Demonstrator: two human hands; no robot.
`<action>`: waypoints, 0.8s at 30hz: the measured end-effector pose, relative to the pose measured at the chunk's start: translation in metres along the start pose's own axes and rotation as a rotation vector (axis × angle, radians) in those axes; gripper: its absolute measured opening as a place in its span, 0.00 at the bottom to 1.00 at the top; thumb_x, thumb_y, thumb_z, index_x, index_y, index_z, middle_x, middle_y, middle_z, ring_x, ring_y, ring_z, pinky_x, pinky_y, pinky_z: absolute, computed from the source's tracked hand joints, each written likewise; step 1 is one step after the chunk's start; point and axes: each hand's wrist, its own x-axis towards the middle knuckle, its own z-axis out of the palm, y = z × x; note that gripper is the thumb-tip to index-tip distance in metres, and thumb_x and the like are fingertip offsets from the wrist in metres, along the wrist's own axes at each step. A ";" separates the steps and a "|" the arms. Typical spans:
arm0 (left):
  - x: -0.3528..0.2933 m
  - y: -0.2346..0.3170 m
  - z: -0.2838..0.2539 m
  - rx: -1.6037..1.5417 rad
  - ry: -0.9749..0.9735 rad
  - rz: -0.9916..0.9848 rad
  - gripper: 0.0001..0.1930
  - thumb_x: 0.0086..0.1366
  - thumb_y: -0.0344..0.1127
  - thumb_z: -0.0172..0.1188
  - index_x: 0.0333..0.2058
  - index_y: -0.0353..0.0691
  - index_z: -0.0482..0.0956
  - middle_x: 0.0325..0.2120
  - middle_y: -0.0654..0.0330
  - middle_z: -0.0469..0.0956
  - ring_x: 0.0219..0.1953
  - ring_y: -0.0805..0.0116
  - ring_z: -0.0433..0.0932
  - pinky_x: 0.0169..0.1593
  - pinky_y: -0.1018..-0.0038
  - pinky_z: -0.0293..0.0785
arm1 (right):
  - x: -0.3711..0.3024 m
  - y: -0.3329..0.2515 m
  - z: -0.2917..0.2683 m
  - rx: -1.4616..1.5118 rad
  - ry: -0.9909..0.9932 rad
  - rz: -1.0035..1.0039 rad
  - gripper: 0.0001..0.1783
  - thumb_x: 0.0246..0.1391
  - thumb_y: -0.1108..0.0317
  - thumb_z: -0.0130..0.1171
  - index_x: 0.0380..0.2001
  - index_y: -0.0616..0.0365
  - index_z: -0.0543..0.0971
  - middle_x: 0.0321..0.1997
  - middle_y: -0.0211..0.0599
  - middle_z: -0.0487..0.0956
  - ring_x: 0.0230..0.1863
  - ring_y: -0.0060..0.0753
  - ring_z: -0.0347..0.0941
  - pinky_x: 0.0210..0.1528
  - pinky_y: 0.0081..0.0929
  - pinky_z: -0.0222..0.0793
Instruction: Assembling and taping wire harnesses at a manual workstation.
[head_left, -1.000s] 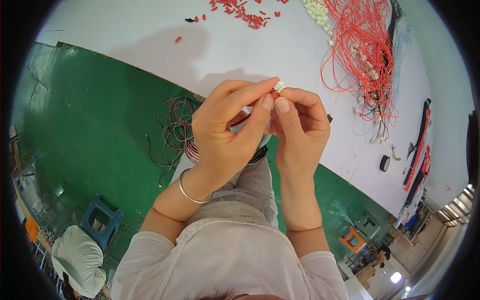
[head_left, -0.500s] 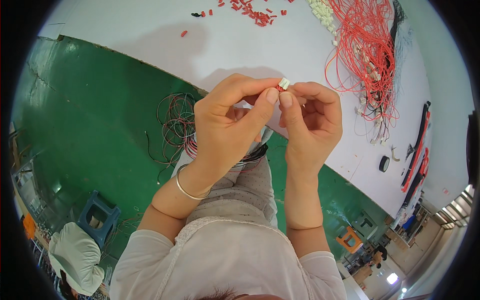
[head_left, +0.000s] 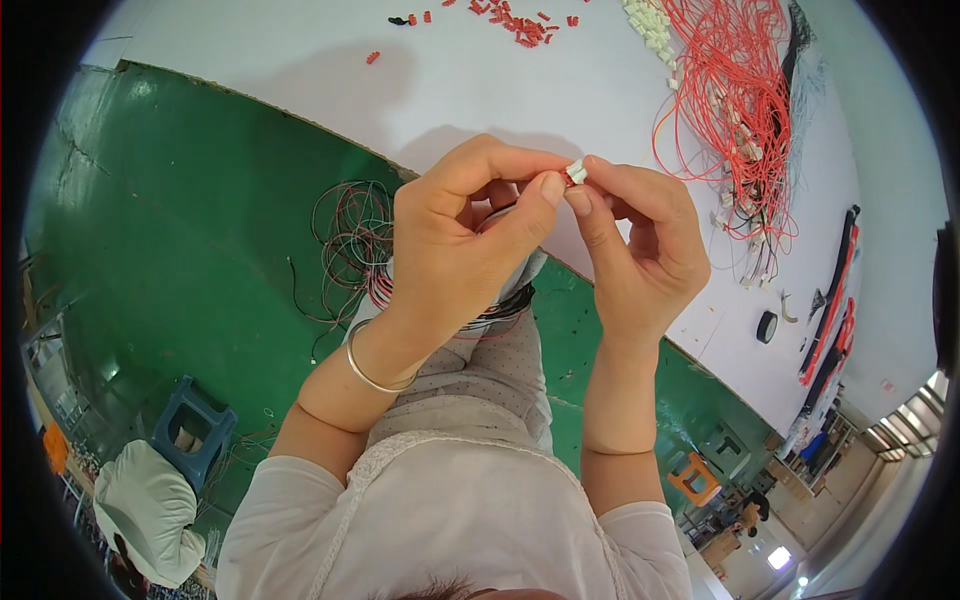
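Over the table's near edge, my two hands meet at a small white connector housing (head_left: 578, 171) with a red plastic piece (head_left: 568, 180) at its left side. My left hand (head_left: 450, 225) is closed, thumb and index finger pinching the red piece. Thumb and index finger of my right hand (head_left: 645, 235) close on the white housing from the right. How far the two parts fit into each other is too small to tell. Below my hands, a bundle of dark and red wires (head_left: 505, 308) lies across my lap, partly hidden by my left forearm.
On the white table (head_left: 440, 95) lie scattered red plastic pieces (head_left: 525, 28), a heap of white connectors (head_left: 650, 32), a tangle of red wires (head_left: 720, 90) and a black tape roll (head_left: 767, 326). Loose wires (head_left: 350, 235) hang left of my legs. A blue stool (head_left: 193, 425) stands lower left.
Both hands have shifted slightly right, the right one further. The white housing has turned a little, and my right index finger now reaches its upper right side.
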 end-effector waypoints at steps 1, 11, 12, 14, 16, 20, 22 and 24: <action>0.000 0.000 -0.001 -0.009 -0.013 -0.008 0.06 0.63 0.25 0.62 0.39 0.36 0.83 0.31 0.69 0.79 0.29 0.86 0.72 0.29 0.88 0.70 | 0.000 0.001 -0.001 -0.009 -0.009 -0.032 0.15 0.42 0.82 0.71 0.37 0.59 0.84 0.34 0.33 0.81 0.29 0.19 0.74 0.26 0.15 0.69; 0.001 0.009 -0.005 -0.103 -0.173 -0.079 0.06 0.65 0.28 0.63 0.39 0.33 0.83 0.28 0.70 0.79 0.28 0.88 0.70 0.26 0.89 0.63 | 0.012 -0.006 -0.024 -0.049 -0.142 -0.158 0.16 0.40 0.82 0.72 0.36 0.61 0.85 0.32 0.35 0.82 0.27 0.19 0.74 0.24 0.14 0.68; 0.000 0.009 -0.006 -0.104 -0.173 -0.079 0.06 0.65 0.28 0.63 0.39 0.33 0.83 0.28 0.70 0.79 0.28 0.88 0.70 0.26 0.89 0.63 | 0.011 -0.005 -0.024 -0.006 -0.149 -0.119 0.16 0.40 0.82 0.72 0.36 0.62 0.85 0.32 0.35 0.82 0.27 0.20 0.74 0.25 0.15 0.68; -0.001 0.010 -0.007 -0.019 -0.187 -0.028 0.05 0.66 0.28 0.62 0.39 0.33 0.82 0.28 0.69 0.79 0.29 0.88 0.71 0.27 0.89 0.63 | 0.010 -0.005 -0.025 0.035 -0.156 -0.079 0.16 0.40 0.82 0.72 0.36 0.62 0.85 0.32 0.35 0.82 0.27 0.20 0.74 0.26 0.15 0.68; -0.003 0.009 -0.004 -0.028 -0.186 -0.008 0.05 0.66 0.28 0.61 0.39 0.33 0.81 0.29 0.68 0.79 0.30 0.87 0.72 0.29 0.89 0.65 | 0.010 -0.005 -0.027 0.020 -0.157 -0.105 0.15 0.41 0.82 0.71 0.37 0.62 0.85 0.33 0.36 0.83 0.29 0.22 0.75 0.28 0.17 0.69; -0.003 0.009 -0.004 0.026 -0.213 0.109 0.05 0.68 0.28 0.59 0.39 0.32 0.78 0.33 0.64 0.77 0.32 0.83 0.74 0.35 0.85 0.72 | 0.005 -0.008 -0.025 0.018 -0.149 -0.093 0.14 0.43 0.82 0.70 0.37 0.62 0.85 0.34 0.37 0.83 0.31 0.23 0.75 0.31 0.19 0.70; -0.005 0.011 -0.003 0.011 -0.226 0.107 0.05 0.68 0.28 0.58 0.39 0.31 0.78 0.33 0.63 0.77 0.33 0.81 0.75 0.37 0.84 0.73 | 0.000 -0.013 -0.024 0.182 -0.121 0.118 0.13 0.45 0.82 0.70 0.37 0.63 0.85 0.34 0.36 0.83 0.33 0.24 0.76 0.34 0.20 0.71; -0.006 0.011 -0.002 -0.005 -0.240 0.104 0.05 0.68 0.27 0.58 0.39 0.31 0.77 0.33 0.62 0.77 0.34 0.80 0.76 0.39 0.82 0.74 | -0.001 -0.014 -0.022 0.218 -0.119 0.156 0.12 0.45 0.81 0.69 0.37 0.63 0.84 0.34 0.37 0.83 0.34 0.25 0.76 0.34 0.20 0.71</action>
